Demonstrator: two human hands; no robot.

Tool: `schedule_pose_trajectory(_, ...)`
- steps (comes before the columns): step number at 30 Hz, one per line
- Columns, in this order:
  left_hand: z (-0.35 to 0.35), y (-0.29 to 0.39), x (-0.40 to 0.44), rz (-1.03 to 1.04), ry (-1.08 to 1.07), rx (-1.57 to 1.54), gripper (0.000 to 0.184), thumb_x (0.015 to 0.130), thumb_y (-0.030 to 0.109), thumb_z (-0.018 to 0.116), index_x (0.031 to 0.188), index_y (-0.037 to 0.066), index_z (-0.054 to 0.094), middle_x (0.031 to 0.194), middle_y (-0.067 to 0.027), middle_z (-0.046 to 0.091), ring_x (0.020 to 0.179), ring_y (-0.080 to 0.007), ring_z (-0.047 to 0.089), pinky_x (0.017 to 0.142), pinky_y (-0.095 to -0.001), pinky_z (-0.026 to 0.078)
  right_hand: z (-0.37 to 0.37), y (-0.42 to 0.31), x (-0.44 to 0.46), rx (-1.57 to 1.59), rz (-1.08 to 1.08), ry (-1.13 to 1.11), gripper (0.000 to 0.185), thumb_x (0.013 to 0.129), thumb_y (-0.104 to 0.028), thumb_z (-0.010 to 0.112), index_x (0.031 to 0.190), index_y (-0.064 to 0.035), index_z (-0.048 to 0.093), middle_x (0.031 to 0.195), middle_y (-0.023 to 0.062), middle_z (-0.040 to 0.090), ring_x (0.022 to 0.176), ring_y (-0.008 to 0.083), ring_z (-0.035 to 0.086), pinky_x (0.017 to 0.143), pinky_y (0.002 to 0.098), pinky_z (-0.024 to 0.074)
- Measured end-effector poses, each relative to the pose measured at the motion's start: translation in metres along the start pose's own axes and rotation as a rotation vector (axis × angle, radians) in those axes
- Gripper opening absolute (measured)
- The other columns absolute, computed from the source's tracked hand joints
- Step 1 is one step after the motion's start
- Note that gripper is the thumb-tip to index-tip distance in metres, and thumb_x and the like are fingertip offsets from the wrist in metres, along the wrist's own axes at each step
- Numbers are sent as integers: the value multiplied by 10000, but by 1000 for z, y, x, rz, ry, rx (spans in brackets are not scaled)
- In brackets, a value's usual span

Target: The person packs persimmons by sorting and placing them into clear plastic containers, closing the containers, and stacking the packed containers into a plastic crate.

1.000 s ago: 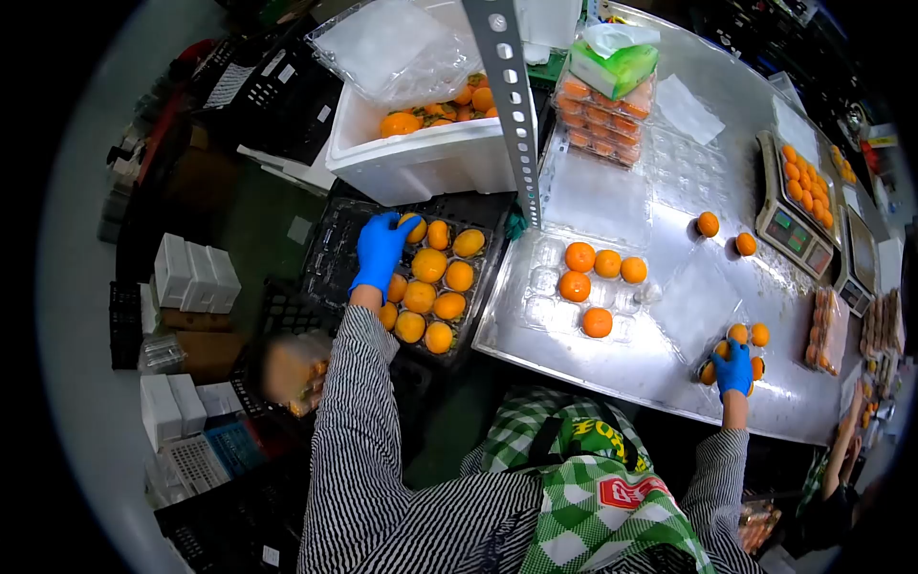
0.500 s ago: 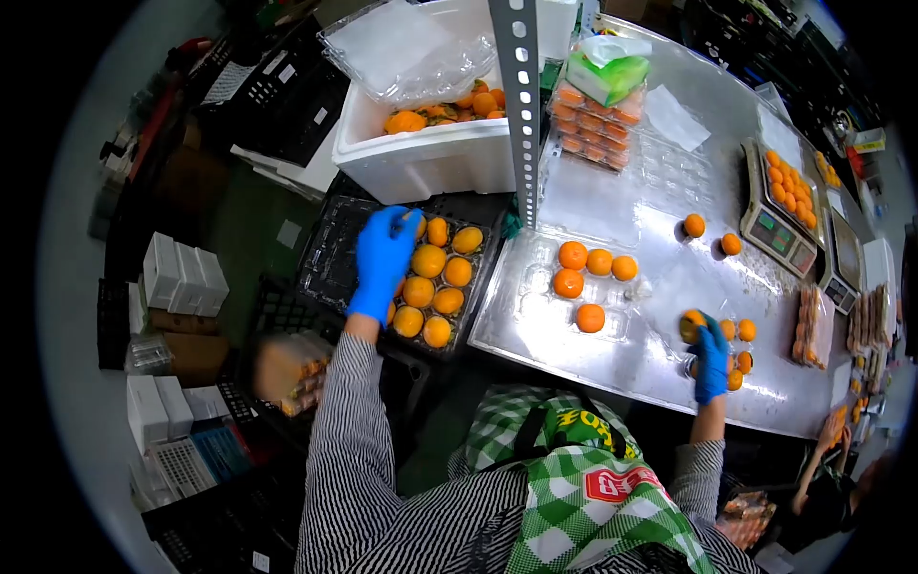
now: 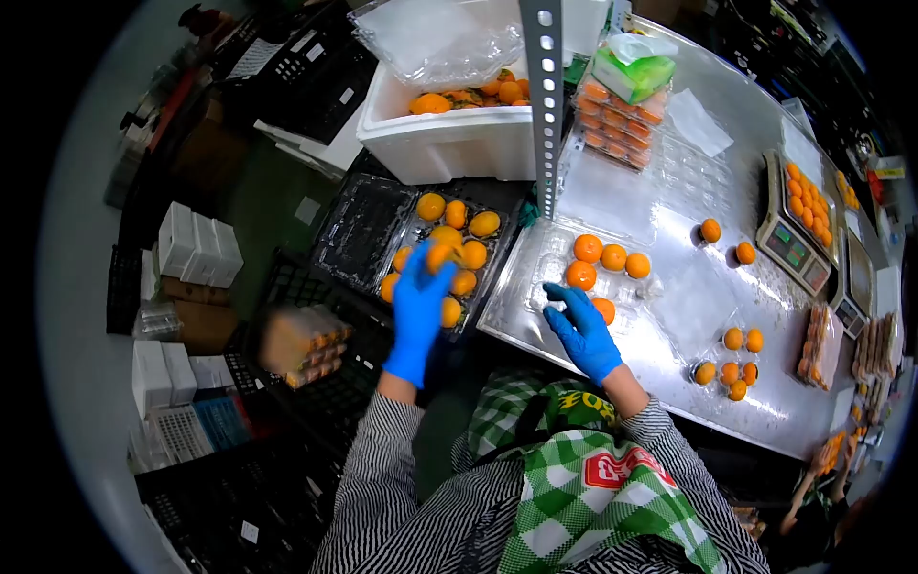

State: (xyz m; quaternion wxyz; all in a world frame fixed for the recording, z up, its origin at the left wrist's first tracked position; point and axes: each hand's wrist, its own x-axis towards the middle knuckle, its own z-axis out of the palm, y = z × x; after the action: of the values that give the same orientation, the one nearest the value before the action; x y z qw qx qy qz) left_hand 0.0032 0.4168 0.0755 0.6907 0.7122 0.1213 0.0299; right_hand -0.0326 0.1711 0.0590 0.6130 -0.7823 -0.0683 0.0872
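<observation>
My left hand (image 3: 421, 306), in a blue glove, is closed around a round orange fruit (image 3: 441, 256) above a clear plastic clamshell tray (image 3: 366, 236). More of these fruits sit in the tray's cups, some hidden behind the hand. Over the near part of a second clear tray (image 3: 545, 263) on the metal table, my gloved right hand (image 3: 585, 335) is open, its fingers apart and holding nothing. That tray bears several orange fruits (image 3: 587, 248); the one nearest this hand (image 3: 602, 311) is partly hidden by it.
A metal post (image 3: 545, 115) rises between a white foam box (image 3: 449, 153) of fruit and the table (image 3: 660, 383). Stacked fruit packs (image 3: 612, 129), loose fruits (image 3: 737, 390) and a scale (image 3: 794, 249) stand on the table. Another person's hand (image 3: 824, 459) shows at far right.
My right hand has moved left from the loose fruits to the table tray and no longer holds a fruit. My left hand has shifted nearer and now lifts a fruit. The view has shifted slightly.
</observation>
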Motion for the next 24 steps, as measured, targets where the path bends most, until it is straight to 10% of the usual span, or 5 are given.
schedule_pose_trajectory(7, -53, -48, 94, 273, 123, 738, 442, 820, 137, 651, 1236, 41, 535, 1159, -186, 557, 1019, -328, 584, 890, -372, 467, -3, 26, -29, 18, 208, -111, 256, 878, -171, 596, 1106, -54, 605, 947, 87, 577, 797, 148, 555, 752, 266, 457)
schedule_pose_trajectory(24, -49, -48, 92, 423, 10, 803, 277, 752, 42, 663, 1024, 24, 612, 1000, -149, 609, 941, -309, 593, 841, -376, 465, -22, 75, -39, 107, 330, -80, 246, 888, -186, 590, 1086, -44, 620, 1000, 97, 629, 907, 187, 604, 819, 296, 466)
